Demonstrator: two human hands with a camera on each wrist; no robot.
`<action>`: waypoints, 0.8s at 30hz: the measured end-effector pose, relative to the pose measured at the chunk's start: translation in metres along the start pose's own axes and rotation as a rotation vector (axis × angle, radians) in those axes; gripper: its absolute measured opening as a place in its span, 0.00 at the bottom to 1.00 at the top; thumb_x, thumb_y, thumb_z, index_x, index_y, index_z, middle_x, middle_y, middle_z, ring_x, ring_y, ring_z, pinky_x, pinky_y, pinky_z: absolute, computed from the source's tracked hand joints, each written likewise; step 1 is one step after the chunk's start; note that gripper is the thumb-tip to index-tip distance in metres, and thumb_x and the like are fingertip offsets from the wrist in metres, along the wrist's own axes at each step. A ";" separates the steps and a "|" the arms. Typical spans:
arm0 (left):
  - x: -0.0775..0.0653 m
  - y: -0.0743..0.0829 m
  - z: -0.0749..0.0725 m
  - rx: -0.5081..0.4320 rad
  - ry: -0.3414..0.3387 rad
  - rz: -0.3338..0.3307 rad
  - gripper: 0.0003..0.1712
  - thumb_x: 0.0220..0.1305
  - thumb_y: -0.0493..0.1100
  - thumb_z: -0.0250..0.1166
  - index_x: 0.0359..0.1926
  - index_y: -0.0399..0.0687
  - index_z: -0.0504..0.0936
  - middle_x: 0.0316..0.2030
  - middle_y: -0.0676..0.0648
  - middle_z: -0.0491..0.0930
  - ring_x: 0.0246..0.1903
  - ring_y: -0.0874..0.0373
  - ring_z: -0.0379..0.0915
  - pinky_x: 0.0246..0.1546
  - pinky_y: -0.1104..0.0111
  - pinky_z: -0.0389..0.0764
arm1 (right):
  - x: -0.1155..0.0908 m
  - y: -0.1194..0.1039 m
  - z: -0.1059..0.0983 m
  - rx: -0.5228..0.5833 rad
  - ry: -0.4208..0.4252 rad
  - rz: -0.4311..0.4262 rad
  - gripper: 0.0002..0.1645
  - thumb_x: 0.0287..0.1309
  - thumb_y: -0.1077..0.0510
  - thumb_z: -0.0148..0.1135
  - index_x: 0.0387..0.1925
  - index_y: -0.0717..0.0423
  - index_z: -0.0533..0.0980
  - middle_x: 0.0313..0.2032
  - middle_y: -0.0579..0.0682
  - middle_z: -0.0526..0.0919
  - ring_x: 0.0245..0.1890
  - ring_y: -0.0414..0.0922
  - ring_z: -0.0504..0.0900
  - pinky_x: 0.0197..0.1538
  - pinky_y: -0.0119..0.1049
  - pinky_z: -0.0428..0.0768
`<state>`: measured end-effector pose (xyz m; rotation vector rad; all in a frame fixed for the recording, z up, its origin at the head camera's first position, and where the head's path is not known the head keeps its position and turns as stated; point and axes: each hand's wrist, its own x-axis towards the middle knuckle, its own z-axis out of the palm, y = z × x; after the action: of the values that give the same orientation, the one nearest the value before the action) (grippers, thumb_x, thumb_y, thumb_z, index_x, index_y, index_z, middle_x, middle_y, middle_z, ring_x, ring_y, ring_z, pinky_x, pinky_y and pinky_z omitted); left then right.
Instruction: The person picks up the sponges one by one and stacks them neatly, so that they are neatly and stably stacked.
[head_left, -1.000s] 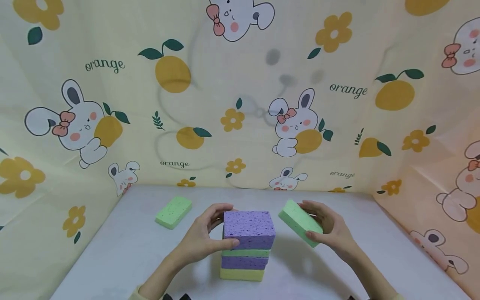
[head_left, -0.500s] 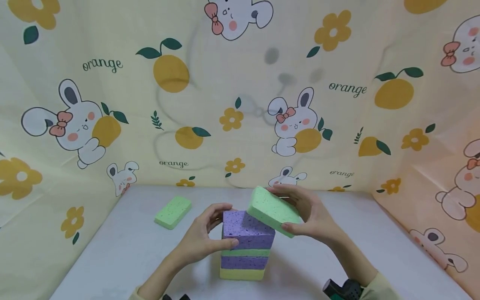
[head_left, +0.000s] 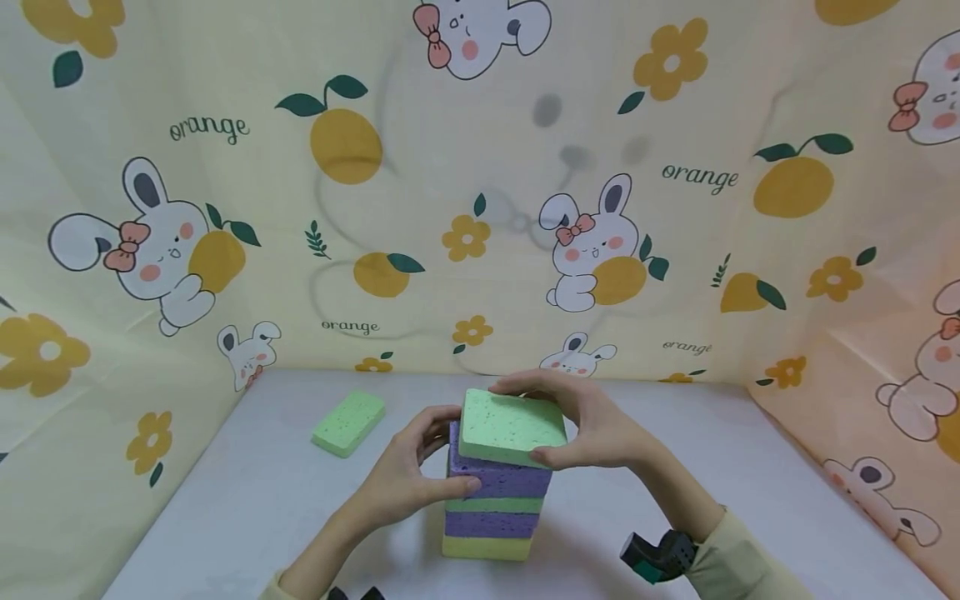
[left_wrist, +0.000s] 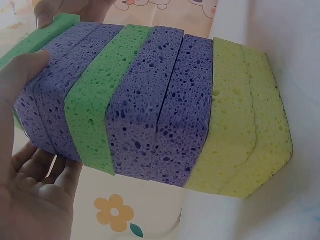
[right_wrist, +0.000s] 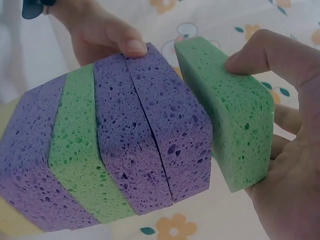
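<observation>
A stack of sponges stands upright on the table, with yellow sponges (head_left: 486,547) at the bottom, then purple, one green (left_wrist: 97,107), and purple sponges (head_left: 498,483) at the top. My left hand (head_left: 408,467) holds the stack's upper purple part, its thumb across the front and its fingers at the back. In my right hand (head_left: 592,421) is a light green sponge (head_left: 510,425), pinched between thumb and fingers, right above the stack. The right wrist view shows a narrow, wedge-like gap between this green sponge (right_wrist: 230,115) and the top purple one (right_wrist: 172,120).
Another green sponge (head_left: 348,423) lies flat on the white table (head_left: 247,500), left of the stack and farther back. A cloth (head_left: 420,167) printed with rabbits and oranges hangs behind the table and along both sides.
My right hand has carried the green sponge leftward from beside the stack to over its top, turning it from tilted to nearly level. My left hand has stayed on the stack.
</observation>
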<state>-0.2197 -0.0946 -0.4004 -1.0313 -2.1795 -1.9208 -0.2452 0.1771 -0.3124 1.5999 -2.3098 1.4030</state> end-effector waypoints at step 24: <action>-0.001 0.001 0.001 -0.002 -0.002 -0.024 0.43 0.52 0.43 0.78 0.66 0.51 0.67 0.58 0.50 0.74 0.60 0.57 0.69 0.66 0.62 0.65 | 0.006 0.008 0.007 -0.008 -0.062 0.051 0.41 0.49 0.55 0.71 0.66 0.52 0.69 0.60 0.49 0.76 0.56 0.51 0.74 0.55 0.48 0.78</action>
<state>-0.2185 -0.0942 -0.4001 -1.0128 -2.2013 -1.9334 -0.2511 0.1685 -0.3189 1.6164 -2.4032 1.3710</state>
